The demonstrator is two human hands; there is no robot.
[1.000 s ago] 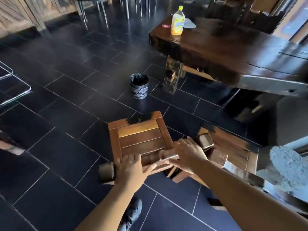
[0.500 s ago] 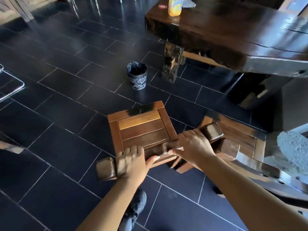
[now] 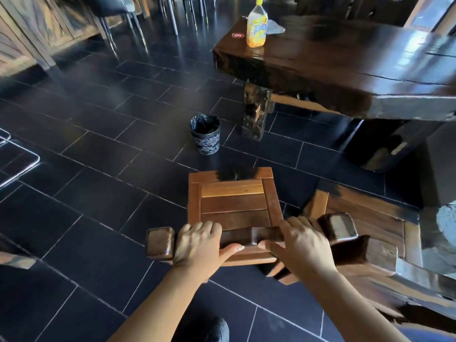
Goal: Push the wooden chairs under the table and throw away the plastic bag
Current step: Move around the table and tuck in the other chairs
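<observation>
**Both hands clamped on the chair's top rail**

I take the wooden chair (image 3: 233, 206) in front of me as my mark. Far to its left, a bent metal frame (image 3: 22, 166) sits at the edge of view on the dark tiled floor (image 3: 86, 193).

My left hand (image 3: 197, 245) grips the left part of the chair's top rail (image 3: 246, 236). The fingers curl over the far side and the thumb lies along the near side, just beside the rail's blocky left end. The slatted seat lies beyond the rail, out on the floor and short of the table.

Beyond the chair and slightly left, a small bin (image 3: 205, 135) lined with a black bag stands on the tiles, apart from the chair.

My right hand (image 3: 302, 245) grasps the right part of the same rail, fingers wrapped over it and thumb pointing toward the left hand.

Beyond the chair and to its right stands the dark wooden table (image 3: 345, 65). On the table's far-left corner a yellow bottle (image 3: 256, 23) stands upright. Just right of the bottle lies a pale crumpled thing, which I take for the plastic bag (image 3: 275, 27).

Close on the chair's right, a second wooden chair (image 3: 370, 218) stands partly in shadow. I cannot tell whether the two touch.
</observation>
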